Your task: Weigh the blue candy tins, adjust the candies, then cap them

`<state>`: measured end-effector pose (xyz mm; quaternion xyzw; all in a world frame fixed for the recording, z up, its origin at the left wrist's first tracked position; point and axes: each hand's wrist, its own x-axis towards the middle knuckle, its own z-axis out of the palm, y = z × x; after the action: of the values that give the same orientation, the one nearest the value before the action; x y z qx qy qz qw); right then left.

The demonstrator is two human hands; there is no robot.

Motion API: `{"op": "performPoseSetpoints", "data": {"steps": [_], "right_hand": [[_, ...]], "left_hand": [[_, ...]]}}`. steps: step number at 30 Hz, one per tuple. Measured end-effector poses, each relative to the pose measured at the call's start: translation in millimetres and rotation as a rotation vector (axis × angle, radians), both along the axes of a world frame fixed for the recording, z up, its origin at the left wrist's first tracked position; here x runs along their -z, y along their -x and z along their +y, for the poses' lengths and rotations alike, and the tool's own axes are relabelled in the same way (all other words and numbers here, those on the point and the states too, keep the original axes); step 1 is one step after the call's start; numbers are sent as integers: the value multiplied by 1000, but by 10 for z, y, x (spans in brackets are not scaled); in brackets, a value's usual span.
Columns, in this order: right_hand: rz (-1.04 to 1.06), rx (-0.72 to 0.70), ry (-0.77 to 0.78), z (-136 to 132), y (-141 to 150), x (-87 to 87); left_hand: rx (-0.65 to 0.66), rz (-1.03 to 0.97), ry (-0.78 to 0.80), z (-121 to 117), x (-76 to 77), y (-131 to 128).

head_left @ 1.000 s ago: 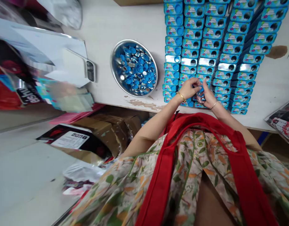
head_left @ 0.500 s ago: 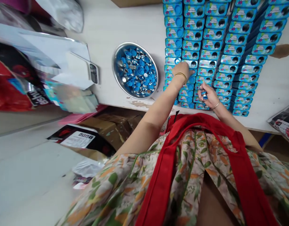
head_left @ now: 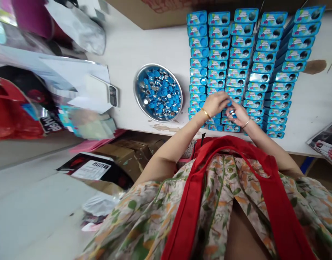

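Note:
My left hand (head_left: 216,103), with a gold bangle at the wrist, reaches across to my right hand and pinches a small blue cap (head_left: 229,103). My right hand (head_left: 238,114) is curled around a few silver-and-blue caps (head_left: 232,112); its palm is partly hidden. Both hands are above rows of blue tins (head_left: 241,52) standing in several columns. Blue caps fill the round holes of the leftmost column (head_left: 199,62) and of some near tins in the second. Dark open holes show in the tins farther right. Left of the tins stands a steel bowl (head_left: 136,95) heaped with blue and silver caps.
A cardboard box (head_left: 155,16) stands along the back of the white table (head_left: 122,39). On the left lie a phone (head_left: 113,95), papers (head_left: 79,77) and plastic bags (head_left: 87,32). Cartons (head_left: 125,151) are stored below the table edge. A dark printed packet (head_left: 328,141) lies at right.
My left hand has left the second column of tins and come rightward to meet my right hand, where it now pinches a cap. The view has tilted, so the table appears lower.

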<state>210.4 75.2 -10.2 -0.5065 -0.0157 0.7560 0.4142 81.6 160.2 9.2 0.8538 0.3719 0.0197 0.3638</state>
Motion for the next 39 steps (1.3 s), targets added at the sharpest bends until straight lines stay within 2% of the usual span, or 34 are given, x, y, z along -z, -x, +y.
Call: {"op": "performPoseSetpoints", "data": {"steps": [2,4,7,11,14,17,21,23,25,27,30,33,36,39], "right_hand": [[8,71,-33,20,-27,-30],[19,120,-66,24,-68,-57],[8,115,-87,6,-109,-80],[-92,85,-142,2,-83,-73],[-183,114,-228,45,-37,-48],[-250,133,-255,111,-18,-24],[-306,148,-219,202,-20,0],[-306,171,-204,244,-16,12],[-284,206,-181,278,-13,29],[-288,211,-172,300,-22,50],[-423,130,-234,322,-71,87],[-672,37,-368,372,-139,106],[-928,-135,-442,478,-180,88],[-1079,-379,-386,619,-168,65]], "left_hand": [[-235,80,-14,176,67,-50],[-399,229,-5,383,127,-106],[-439,419,46,646,190,-191],[-431,506,90,803,218,-257],[-433,502,79,781,184,-259],[-397,430,49,631,106,-234],[-125,2,98,267,17,-190],[-53,-178,123,122,5,-182],[-104,-213,96,84,25,-188],[-205,-184,7,171,74,-197],[-331,-65,-162,423,177,-184],[-305,58,-201,586,261,-117],[-262,73,-179,577,277,-28],[-372,74,-194,546,251,-11]]}}
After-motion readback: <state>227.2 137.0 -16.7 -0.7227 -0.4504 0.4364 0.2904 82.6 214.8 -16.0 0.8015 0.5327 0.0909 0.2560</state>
